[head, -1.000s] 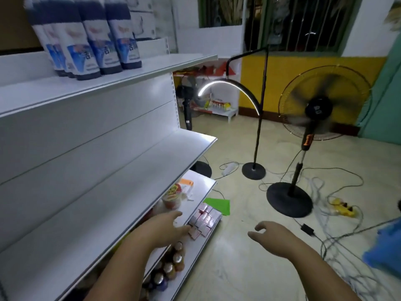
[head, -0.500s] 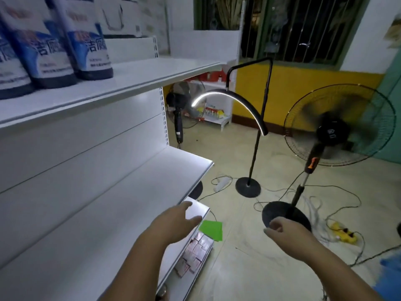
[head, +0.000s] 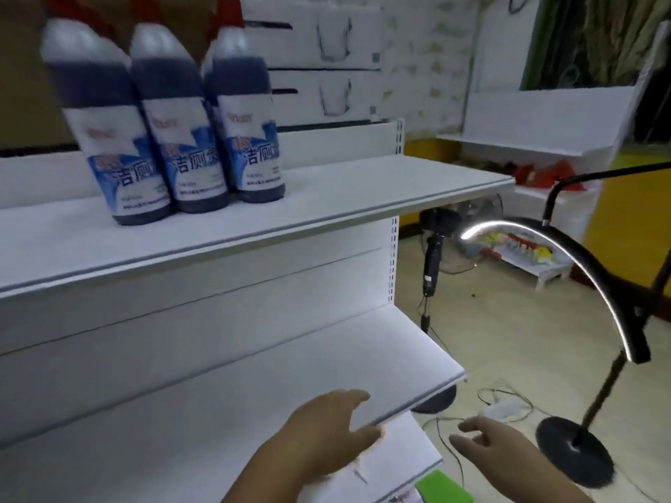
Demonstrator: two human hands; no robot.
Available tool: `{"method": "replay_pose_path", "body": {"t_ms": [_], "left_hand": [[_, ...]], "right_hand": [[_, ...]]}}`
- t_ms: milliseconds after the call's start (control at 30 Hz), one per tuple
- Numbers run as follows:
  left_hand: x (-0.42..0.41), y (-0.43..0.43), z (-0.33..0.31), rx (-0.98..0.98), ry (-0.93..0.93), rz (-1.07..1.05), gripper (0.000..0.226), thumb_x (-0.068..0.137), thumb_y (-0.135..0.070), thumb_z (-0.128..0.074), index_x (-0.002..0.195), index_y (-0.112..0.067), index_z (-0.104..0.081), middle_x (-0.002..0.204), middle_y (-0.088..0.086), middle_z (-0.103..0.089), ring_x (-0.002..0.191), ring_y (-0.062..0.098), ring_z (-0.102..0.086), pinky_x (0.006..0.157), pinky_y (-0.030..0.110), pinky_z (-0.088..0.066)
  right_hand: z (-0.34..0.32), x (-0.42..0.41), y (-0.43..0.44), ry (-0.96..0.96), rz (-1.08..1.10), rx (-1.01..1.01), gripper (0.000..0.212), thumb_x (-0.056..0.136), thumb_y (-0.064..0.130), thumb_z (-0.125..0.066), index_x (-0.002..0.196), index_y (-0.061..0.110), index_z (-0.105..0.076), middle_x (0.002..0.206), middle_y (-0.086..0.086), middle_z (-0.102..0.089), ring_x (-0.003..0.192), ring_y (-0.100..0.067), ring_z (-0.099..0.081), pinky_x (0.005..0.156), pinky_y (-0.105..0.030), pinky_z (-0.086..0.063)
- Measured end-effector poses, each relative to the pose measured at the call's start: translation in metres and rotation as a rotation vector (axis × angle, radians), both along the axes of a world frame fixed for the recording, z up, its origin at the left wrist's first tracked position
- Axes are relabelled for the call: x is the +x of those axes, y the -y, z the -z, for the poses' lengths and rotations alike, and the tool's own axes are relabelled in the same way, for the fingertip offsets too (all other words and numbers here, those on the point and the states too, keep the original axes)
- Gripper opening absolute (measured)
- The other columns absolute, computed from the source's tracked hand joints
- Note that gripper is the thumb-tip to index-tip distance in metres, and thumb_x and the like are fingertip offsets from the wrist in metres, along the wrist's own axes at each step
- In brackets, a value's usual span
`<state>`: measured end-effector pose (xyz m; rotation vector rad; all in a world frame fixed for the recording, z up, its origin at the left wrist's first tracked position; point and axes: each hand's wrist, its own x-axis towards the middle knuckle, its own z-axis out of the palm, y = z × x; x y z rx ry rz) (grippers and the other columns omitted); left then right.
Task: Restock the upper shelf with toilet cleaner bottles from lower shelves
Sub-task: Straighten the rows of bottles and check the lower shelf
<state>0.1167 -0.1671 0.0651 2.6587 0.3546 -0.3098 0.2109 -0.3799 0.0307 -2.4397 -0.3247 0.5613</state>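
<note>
Hands empty, fingers spread: left hand [head: 326, 430] over the white middle shelf [head: 254, 401], right hand [head: 497, 444] beside it. Three blue-labelled toilet cleaner bottles [head: 185, 139] stand well above on the white upper shelf [head: 326, 208].

- There is a single view, from a wide-angle camera worn on the person's head.
- It faces forward and slightly down, close along the front of a white shelf unit [head: 225, 226] on the left.
- Both hands, the left hand [head: 326, 430] and the right hand [head: 497, 448], sit low in frame.
- A tiled floor [head: 490, 321] fills the right side.
</note>
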Motion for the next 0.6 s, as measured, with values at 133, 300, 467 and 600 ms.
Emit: {"method": "replay_pose_path", "body": {"t_ms": [133,300,467,600], "left_hand": [[-0.039,0.003,-0.079,0.032,0.456,-0.083,0.021,0.087,-0.052,-0.048,0.106,-0.048,-0.055,0.114,-0.027,-0.057,0.102,-0.012,-0.05,0.089,0.007,-0.036],[-0.074,-0.038,-0.167,0.268,1.36,-0.191,0.008,0.076,-0.034,-0.062,0.075,-0.026,-0.059,0.082,-0.016,-0.06,0.079,-0.001,-0.056,0.071,0.008,-0.043],[-0.06,-0.114,-0.231,0.407,1.286,-0.546,0.083,0.061,-0.045,-0.08,0.133,-0.025,-0.041,0.15,-0.002,-0.025,0.133,0.004,-0.023,0.101,0.001,-0.022],[-0.037,-0.171,-0.248,-0.268,1.106,-0.742,0.127,0.052,-0.036,-0.089,0.148,-0.035,-0.006,0.153,-0.002,-0.026,0.137,0.021,-0.034,0.109,0.051,-0.036]], "right_hand": [[-0.082,0.007,-0.056,0.086,-0.298,0.331,0.018,0.082,0.039,-0.064,0.099,0.032,-0.064,0.075,0.006,-0.074,0.072,-0.005,-0.067,0.067,-0.018,-0.047],[-0.208,-0.016,-0.111,0.444,-0.398,0.799,0.007,0.072,0.039,-0.065,0.077,0.034,-0.066,0.069,0.005,-0.069,0.063,-0.013,-0.062,0.064,-0.029,-0.051],[-0.277,0.016,-0.195,0.75,-0.409,0.797,0.062,0.074,0.04,-0.071,0.127,0.036,-0.04,0.112,0.021,-0.053,0.092,-0.007,-0.056,0.075,-0.029,-0.053],[-0.288,0.058,-0.256,0.277,-0.391,0.656,0.109,0.069,0.044,-0.076,0.149,0.031,-0.003,0.155,-0.005,-0.027,0.135,-0.028,-0.037,0.104,-0.048,-0.038]]}}
